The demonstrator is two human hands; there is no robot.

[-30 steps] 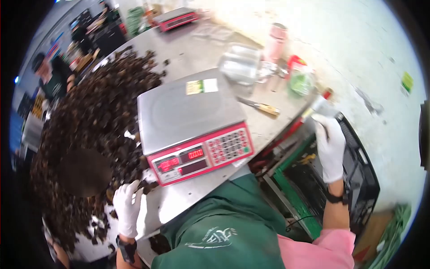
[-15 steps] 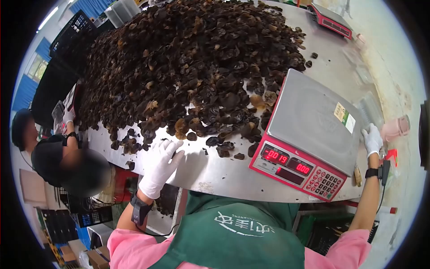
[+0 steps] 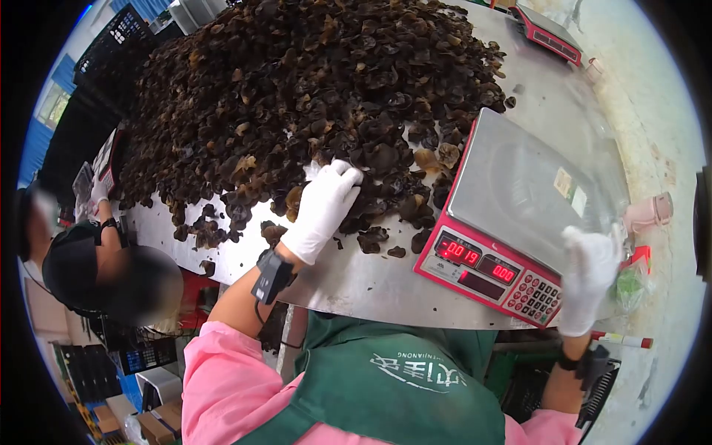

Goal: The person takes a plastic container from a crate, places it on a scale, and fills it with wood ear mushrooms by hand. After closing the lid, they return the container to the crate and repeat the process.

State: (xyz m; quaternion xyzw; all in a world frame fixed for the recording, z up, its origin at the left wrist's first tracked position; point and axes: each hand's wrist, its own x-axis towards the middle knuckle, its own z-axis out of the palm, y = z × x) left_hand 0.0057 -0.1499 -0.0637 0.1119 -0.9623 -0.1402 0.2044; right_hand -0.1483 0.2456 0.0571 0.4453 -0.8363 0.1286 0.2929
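A large heap of dark wood ear mushrooms [image 3: 297,89] covers much of the metal table. My left hand [image 3: 322,211], in a white glove, reaches into the heap's near edge with its fingers curled around some of the mushrooms; the fingertips are partly hidden. My right hand [image 3: 589,278], gloved too and smeared by motion, is over the right side of the red and grey scale [image 3: 512,185]. A blurred clear plastic container [image 3: 608,167] lies beyond that hand; whether the fingers hold it cannot be made out. The scale's display reads -0.019 and 0.00.
Another scale [image 3: 545,33] stands at the far right. A pink cup [image 3: 649,213] and a clear bag with something green [image 3: 632,285] sit by the right wall. At the left, another person [image 3: 74,259] works beside a scale. A black crate [image 3: 115,41] is behind the heap.
My left hand has moved forward and right, from the bare table edge into the mushrooms. My right hand has drawn back from the clear containers toward me, over the scale's edge.
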